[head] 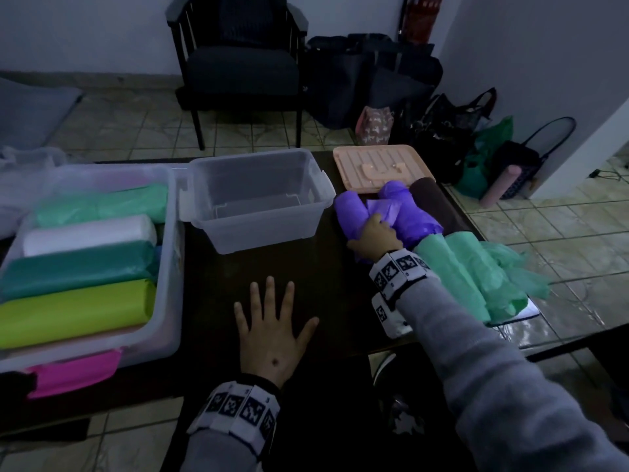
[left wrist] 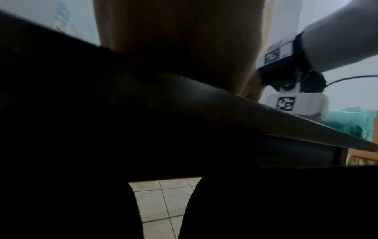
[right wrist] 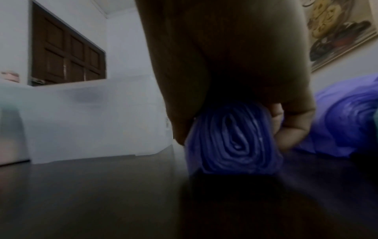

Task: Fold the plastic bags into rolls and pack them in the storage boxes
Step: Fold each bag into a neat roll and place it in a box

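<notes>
Your left wrist view is mostly dark — only the bench [left wrist: 235, 103] edge and your right sleeve [left wrist: 335, 40] show. Your right hand [head: 374, 238] curls its grip round a purple roll [head: 350, 212], whose spiral end [right wrist: 235, 140] rests on the bench beside a second purple bundle [head: 408, 216]. Your left hand [head: 272, 332] lies flat, fingers spread. The small clear box [head: 258, 199] holds nothing; the large box [head: 170, 267] holds green, white, teal and lime rolls. Loose green bags [head: 476, 274] lie right — partly hidden by your arm.
</notes>
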Demonstrator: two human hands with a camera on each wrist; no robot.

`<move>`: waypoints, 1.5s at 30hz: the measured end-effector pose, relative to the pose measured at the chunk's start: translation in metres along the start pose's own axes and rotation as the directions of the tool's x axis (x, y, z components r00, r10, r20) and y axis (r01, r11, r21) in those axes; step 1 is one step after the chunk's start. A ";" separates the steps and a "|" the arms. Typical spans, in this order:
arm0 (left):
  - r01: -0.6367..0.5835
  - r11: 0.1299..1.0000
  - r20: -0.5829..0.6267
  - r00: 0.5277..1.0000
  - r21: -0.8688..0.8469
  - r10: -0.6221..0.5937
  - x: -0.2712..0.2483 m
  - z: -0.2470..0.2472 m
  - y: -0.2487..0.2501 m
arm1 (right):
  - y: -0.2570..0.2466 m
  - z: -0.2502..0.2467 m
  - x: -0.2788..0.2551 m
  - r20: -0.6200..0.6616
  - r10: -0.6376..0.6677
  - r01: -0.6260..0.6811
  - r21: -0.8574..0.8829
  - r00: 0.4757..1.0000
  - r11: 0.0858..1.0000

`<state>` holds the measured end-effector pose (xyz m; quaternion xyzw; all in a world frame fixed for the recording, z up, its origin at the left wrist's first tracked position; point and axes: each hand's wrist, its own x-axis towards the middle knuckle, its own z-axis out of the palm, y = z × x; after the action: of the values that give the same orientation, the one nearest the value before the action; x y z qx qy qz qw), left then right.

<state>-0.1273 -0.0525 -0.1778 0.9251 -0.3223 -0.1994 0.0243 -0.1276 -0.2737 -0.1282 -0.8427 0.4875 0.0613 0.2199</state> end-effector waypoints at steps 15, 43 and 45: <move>0.000 0.983 0.121 0.992 -0.185 0.022 0.010 -0.045 -0.008 | 0.026 0.018 -0.087 -0.025 -0.260 0.223 -0.443 0.965 0.869; -0.084 0.965 0.240 0.960 -0.248 0.145 0.078 -0.087 0.060 | 0.029 0.015 -0.118 0.247 -0.533 0.587 -0.385 0.809 0.712; -0.097 0.974 0.263 0.953 -0.206 0.150 0.079 -0.083 0.067 | 0.033 0.023 -0.121 0.216 -0.531 0.573 -0.353 0.819 0.740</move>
<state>-0.0784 -0.1603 -0.1179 0.8594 -0.3594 -0.3548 0.0798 -0.2152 -0.1820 -0.1201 -0.9715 0.1805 0.1347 0.0745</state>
